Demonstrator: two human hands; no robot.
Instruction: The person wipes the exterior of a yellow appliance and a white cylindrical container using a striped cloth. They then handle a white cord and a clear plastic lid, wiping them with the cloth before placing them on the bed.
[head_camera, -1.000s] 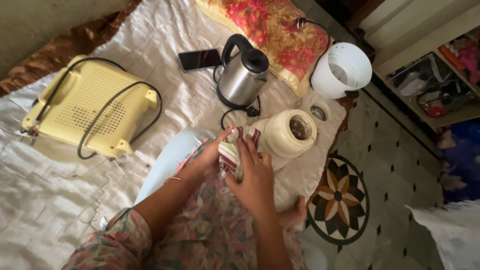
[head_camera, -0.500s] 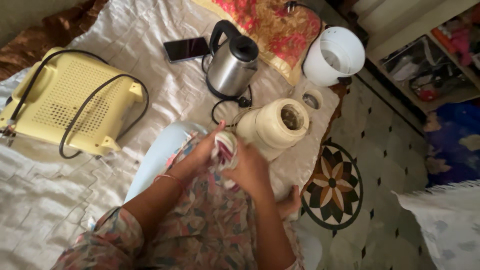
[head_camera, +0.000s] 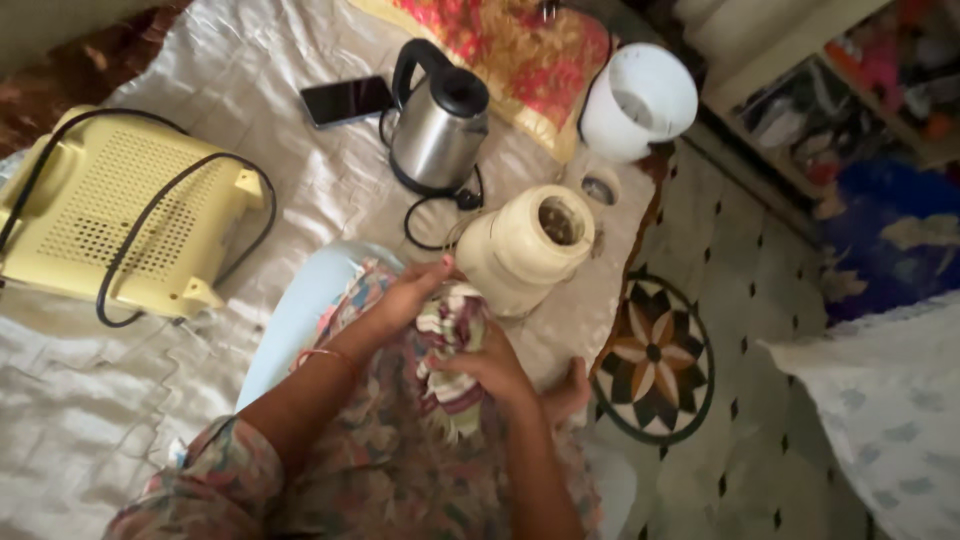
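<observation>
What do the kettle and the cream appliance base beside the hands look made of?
Kettle: apparently brushed stainless steel, with streaky grey reflections; lid and handle look like black plastic. Cream appliance base: probably glossy moulded plastic, smooth with soft highlights.

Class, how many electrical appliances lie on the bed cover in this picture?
4: yellow vented appliance at left, steel kettle at top centre, white jar top right, cream mixer base beside the hands. Others may lie outside view.

Appliances spread on a bedsheet (head_camera: 120, 400) beside the floor.
The heater (head_camera: 110, 225) lies left; the kettle (head_camera: 435, 125) stands behind the grinder base (head_camera: 520, 250), phone (head_camera: 345, 100) to its left, jar (head_camera: 635, 100) right, cushion (head_camera: 500, 50) behind.
</observation>
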